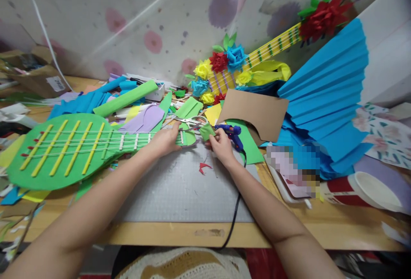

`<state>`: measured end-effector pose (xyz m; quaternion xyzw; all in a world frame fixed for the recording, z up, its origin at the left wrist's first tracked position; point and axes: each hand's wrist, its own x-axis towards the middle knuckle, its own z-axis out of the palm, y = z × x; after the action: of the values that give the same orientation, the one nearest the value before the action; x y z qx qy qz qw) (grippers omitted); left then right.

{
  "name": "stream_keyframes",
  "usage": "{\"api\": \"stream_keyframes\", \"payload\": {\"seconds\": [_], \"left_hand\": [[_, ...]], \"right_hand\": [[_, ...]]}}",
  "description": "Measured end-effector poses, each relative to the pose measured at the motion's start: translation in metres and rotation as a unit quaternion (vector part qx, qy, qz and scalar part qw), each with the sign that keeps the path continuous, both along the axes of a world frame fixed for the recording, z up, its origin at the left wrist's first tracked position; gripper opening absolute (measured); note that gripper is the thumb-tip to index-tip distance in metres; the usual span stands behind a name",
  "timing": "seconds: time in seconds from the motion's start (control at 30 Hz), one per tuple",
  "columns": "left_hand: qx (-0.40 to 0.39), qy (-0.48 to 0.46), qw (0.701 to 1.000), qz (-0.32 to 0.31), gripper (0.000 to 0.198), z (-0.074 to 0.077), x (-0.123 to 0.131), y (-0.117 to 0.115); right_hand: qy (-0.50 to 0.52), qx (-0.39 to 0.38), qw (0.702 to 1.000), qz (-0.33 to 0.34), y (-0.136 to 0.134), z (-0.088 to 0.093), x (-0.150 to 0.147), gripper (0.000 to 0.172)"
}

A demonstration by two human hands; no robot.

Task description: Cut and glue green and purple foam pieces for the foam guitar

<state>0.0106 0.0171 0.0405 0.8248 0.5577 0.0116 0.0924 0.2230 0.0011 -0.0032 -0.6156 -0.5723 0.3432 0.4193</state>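
Left hand: the left hand, at the center of the frame, is partly closed over the narrow neck of the green paper guitar, thumb on the far side; its fingers are partly hidden.
Right hand: just right of center, the right hand is mostly closed, pinching a small green paper piece at its fingertips.
Green paper guitar: the green paper guitar lies from the left edge area to the center, its wide body at left crossed by yellow strips and pale strings.
Neck end: gray and green shapes meet just right of the left hand; the spot is blurred, so the gray one may be cardboard.
Scissors: the scissors lie just above the gap between the hands, at the center of the frame.
Glue gun: the blue glue gun is just right of the right hand, its black cord running down to the lower edge of the table.
Mat: a gray cutting mat fills the lower center, with a red scrap on it below the right hand.
Upper right: a yellow guitar with paper flowers leans diagonally; brown cardboard lies below it, beside pleated blue paper.
Lower right: a red-and-white cup lies on its side.
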Motion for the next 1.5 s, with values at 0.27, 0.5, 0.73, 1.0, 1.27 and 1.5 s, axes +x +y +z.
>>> {"api": "stream_keyframes", "payload": {"seconds": [0.27, 0.5, 0.73, 1.0, 1.27, 1.5], "left_hand": [[0.001, 0.016, 1.000, 0.014, 0.084, -0.003, 0.008, 0.002], [0.000, -0.005, 1.000, 0.009, 0.084, -0.009, 0.009, 0.002], [-0.018, 0.023, 1.000, 0.000, 0.084, -0.005, 0.010, 0.000], [-0.021, 0.038, 0.999, -0.015, 0.084, -0.003, 0.010, -0.004], [-0.016, 0.029, 0.999, -0.006, 0.081, -0.003, 0.010, -0.006], [-0.010, 0.039, 0.999, -0.009, 0.080, -0.003, 0.010, -0.007]], "right_hand": [[-0.046, 0.011, 0.999, 0.028, -0.005, -0.010, -0.008, 0.015], [-0.128, 0.038, 0.989, 0.057, -0.007, -0.003, -0.010, 0.017], [-0.108, 0.020, 0.981, 0.160, -0.009, -0.003, -0.003, 0.038], [-0.046, -0.013, 0.980, 0.191, -0.005, -0.003, 0.005, 0.064], [0.030, -0.049, 0.988, 0.141, -0.002, -0.010, 0.002, 0.051], [-0.158, 0.048, 0.980, 0.114, -0.003, 0.008, 0.006, 0.011]]}}
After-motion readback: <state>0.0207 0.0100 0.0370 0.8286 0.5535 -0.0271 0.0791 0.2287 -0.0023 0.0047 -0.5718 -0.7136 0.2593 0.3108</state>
